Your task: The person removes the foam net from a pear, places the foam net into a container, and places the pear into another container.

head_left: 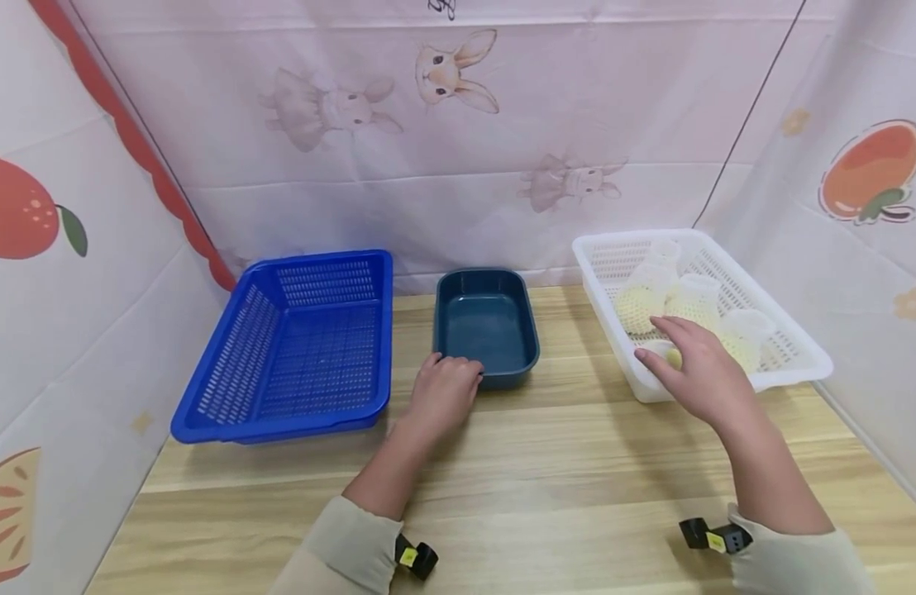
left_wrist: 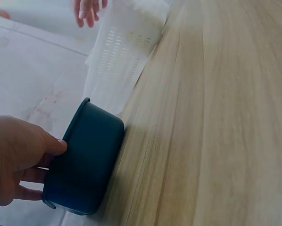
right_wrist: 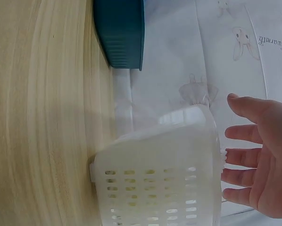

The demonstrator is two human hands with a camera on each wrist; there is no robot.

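My left hand (head_left: pixel 445 395) pinches the near rim of a dark teal plastic tray (head_left: pixel 488 326). In the left wrist view the thumb (left_wrist: pixel 60 146) presses its outer wall while the fingers reach over the rim. My right hand (head_left: pixel 696 368) hovers over the near left side of a white perforated basket (head_left: pixel 608 322), fingers spread and holding nothing. Inside that basket lie several yellowish round things in white foam net sleeves (head_left: pixel 636 310). Part of a bare yellow surface (head_left: pixel 675 359) shows beside the right hand's fingers, which partly cover it.
A large blue perforated basket (head_left: pixel 317 355) stands on the wooden table (head_left: pixel 547 487) left of the teal tray. Printed cloth (head_left: pixel 458 215) with rabbits and fruit hangs at the back and both sides, close behind the containers.
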